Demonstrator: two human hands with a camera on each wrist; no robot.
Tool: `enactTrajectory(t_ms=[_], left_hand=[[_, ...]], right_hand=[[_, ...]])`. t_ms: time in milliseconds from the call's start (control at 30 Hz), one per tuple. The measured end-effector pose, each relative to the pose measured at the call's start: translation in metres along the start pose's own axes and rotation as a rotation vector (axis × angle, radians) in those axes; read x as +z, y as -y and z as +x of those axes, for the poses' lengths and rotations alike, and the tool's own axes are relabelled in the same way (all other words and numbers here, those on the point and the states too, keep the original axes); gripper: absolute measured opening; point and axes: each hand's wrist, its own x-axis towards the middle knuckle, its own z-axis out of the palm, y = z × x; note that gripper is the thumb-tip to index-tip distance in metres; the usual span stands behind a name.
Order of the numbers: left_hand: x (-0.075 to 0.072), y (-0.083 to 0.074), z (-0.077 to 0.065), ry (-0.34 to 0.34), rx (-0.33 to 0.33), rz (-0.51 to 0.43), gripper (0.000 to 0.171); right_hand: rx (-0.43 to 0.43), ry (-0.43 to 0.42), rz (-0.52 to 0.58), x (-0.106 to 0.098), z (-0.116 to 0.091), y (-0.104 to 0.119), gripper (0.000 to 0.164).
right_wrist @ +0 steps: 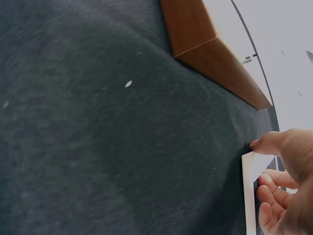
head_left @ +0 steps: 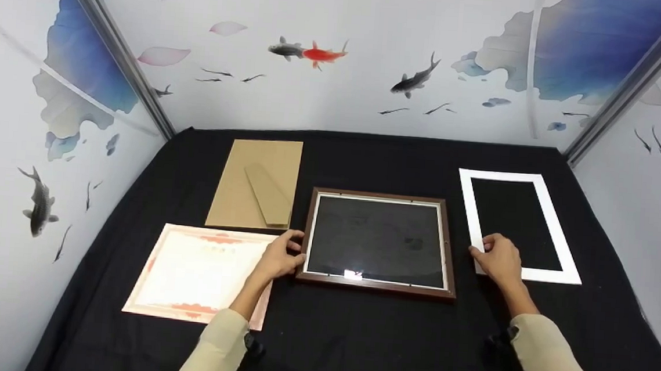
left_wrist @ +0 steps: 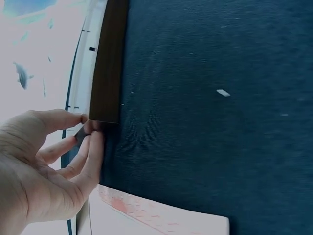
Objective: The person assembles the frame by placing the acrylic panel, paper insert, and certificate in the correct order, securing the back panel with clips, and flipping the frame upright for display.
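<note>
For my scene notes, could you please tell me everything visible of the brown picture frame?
The rectangular brown picture frame looks wooden, with a pale inner edge bearing small dark tabs around a glossy, apparently transparent pane. It lies flat on the black cloth, long sides running left to right. The left hand touches its left side.

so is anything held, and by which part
The right hand pinches the white mat by its left strip, near the near corner. The left hand touches the brown frame at its left side; gripping is unclear.
</note>
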Motion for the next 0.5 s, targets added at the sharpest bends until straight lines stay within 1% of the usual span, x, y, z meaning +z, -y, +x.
enactTrajectory(t_ms=[100, 200, 333, 400, 500], left_hand=[[-0.001, -0.002, 0.005, 0.003, -0.006, -0.011, 0.047], [0.000, -0.004, 0.010, -0.005, 0.005, -0.025, 0.044], [0.000, -0.004, 0.014, -0.028, 0.036, -0.049, 0.042], [0.000, -0.003, 0.015, -0.032, 0.030, -0.069, 0.042], [-0.002, 0.000, 0.018, -0.036, 0.000, -0.094, 0.042]], right_hand=[[0.014, -0.006, 0.013, -0.003, 0.001, -0.002, 0.031], [0.015, -0.021, 0.024, -0.007, -0.001, -0.005, 0.028], [-0.022, -0.029, 0.037, -0.015, -0.002, -0.007, 0.026], [-0.049, -0.024, 0.043, -0.021, -0.001, -0.007, 0.026], [-0.098, -0.025, 0.049, -0.033, 0.000, -0.004, 0.026]])
